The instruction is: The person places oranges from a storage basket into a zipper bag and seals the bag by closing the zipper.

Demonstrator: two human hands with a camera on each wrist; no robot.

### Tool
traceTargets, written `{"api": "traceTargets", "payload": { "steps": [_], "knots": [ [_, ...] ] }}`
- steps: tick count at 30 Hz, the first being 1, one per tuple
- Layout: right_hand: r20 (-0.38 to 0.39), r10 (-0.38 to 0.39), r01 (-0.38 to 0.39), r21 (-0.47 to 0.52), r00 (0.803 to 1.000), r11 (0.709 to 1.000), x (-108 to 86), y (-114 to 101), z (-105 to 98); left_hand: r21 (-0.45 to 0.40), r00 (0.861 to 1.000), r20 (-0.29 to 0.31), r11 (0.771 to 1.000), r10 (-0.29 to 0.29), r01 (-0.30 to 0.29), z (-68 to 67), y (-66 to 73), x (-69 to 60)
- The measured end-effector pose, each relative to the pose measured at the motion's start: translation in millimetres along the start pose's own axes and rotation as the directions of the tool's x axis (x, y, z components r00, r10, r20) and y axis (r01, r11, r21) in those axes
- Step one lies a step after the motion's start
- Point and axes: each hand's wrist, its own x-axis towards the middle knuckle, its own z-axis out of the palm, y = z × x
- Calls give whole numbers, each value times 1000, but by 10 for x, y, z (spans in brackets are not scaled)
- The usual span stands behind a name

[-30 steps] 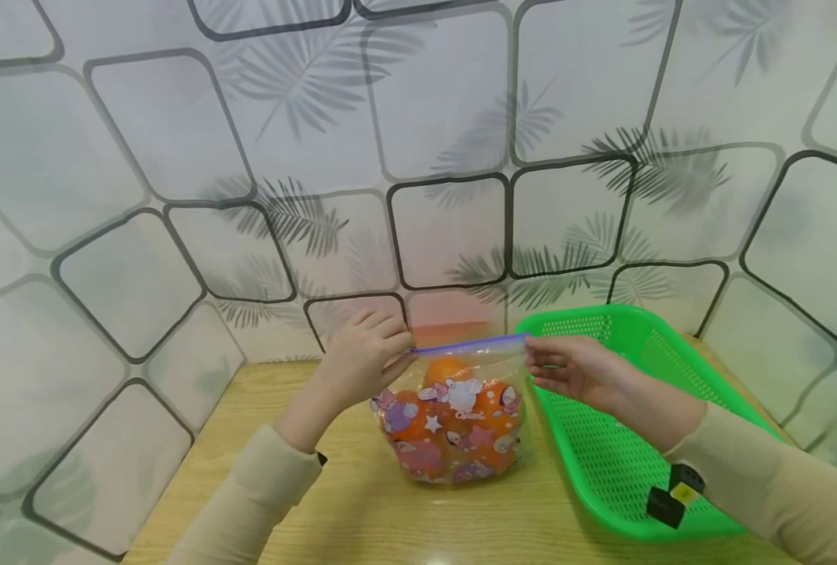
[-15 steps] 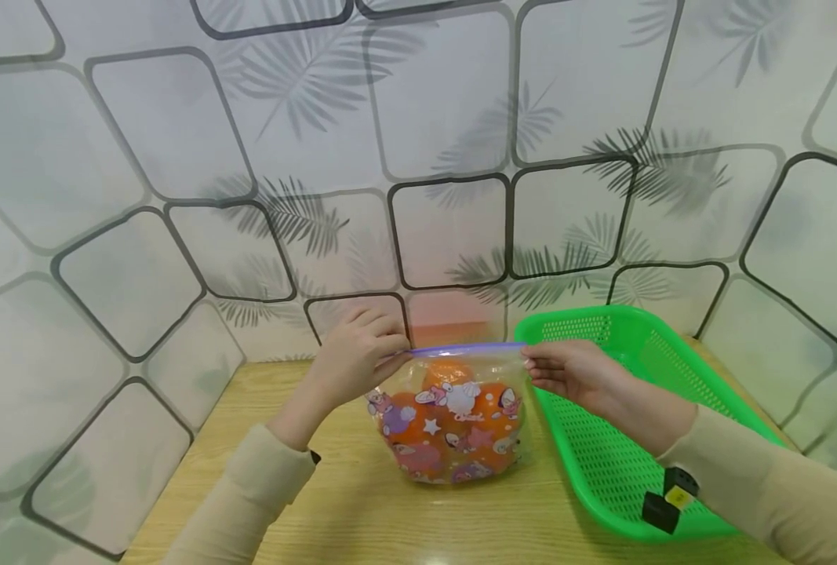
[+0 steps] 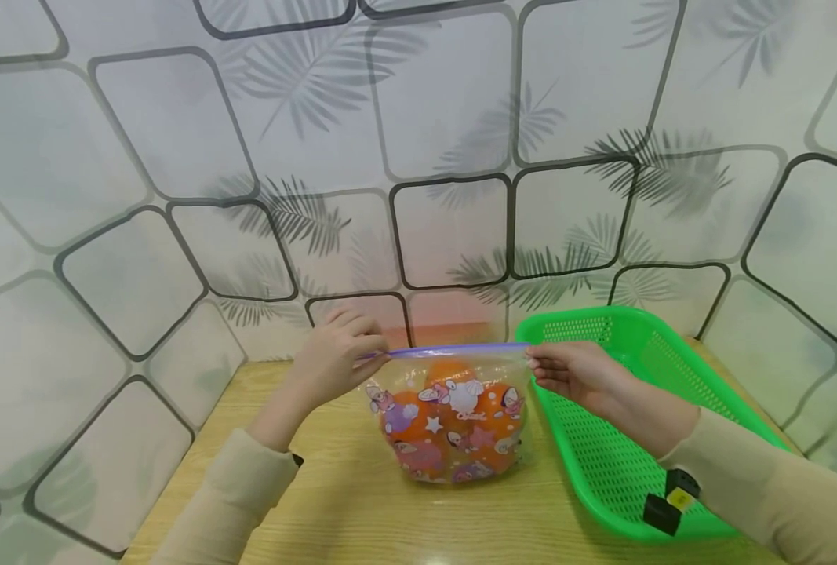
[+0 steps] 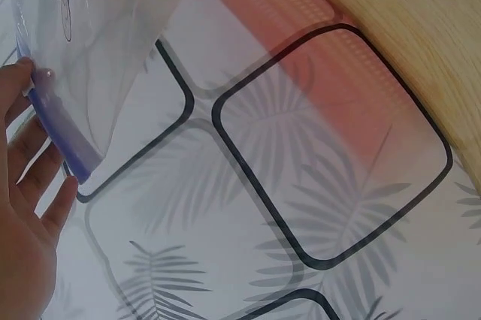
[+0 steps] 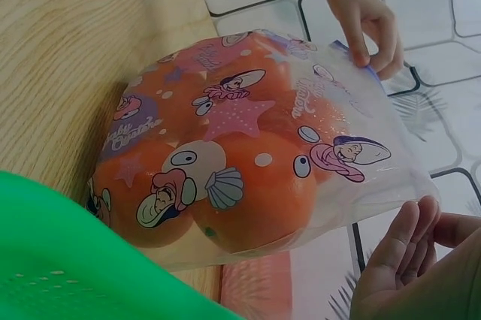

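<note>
A clear zip-lock bag (image 3: pixel 460 400) with a purple seal and cartoon shell prints stands upright on the wooden table. Several round orange fruits (image 5: pixel 259 192) fill its lower part. At the seal's left end, my left hand (image 3: pixel 336 357) pinches the purple strip between thumb and fingers. My right hand (image 3: pixel 576 373) pinches the opposite top corner of the bag. Between both hands the strip (image 3: pixel 460 349) is stretched nearly straight. From the left wrist view, the fingers (image 4: pixel 26 158) lie along the purple strip's end. Whether the seal is fully pressed together cannot be told.
A green perforated plastic basket (image 3: pixel 576 479) stands right of the bag, under my right forearm. Behind rises a wall (image 3: pixel 453 235) with a rounded-square and leaf pattern, meeting the back edge of the wooden table (image 3: pixel 362 518).
My left hand has slid left along the purple strip to its end, and more of the strip shows. My right hand stays at its corner, nearly still.
</note>
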Motion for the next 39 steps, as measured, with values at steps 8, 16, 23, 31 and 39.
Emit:
{"api": "traceTargets", "payload": {
  "steps": [8,16,23,31,39],
  "knots": [
    [4,-10,10,28,1000,1000,2,17,-31,-22,1000,-11,1000,-19,19,-24,-84,-99],
    [-14,-11,11,24,1000,1000,5,10,-62,1,998,5,998,-57,57,-103,-142,-221],
    [-23,-18,19,15,1000,1000,8,18,-64,13,998,22,998,-67,67,-139,-176,-305],
    [-34,-31,31,9,999,999,12,2,-43,16,997,25,997,-72,72,-163,-190,-332],
    [-25,-32,32,-5,999,999,-2,18,-61,15,997,21,997,-72,72,-151,-150,-355]
  ]
}}
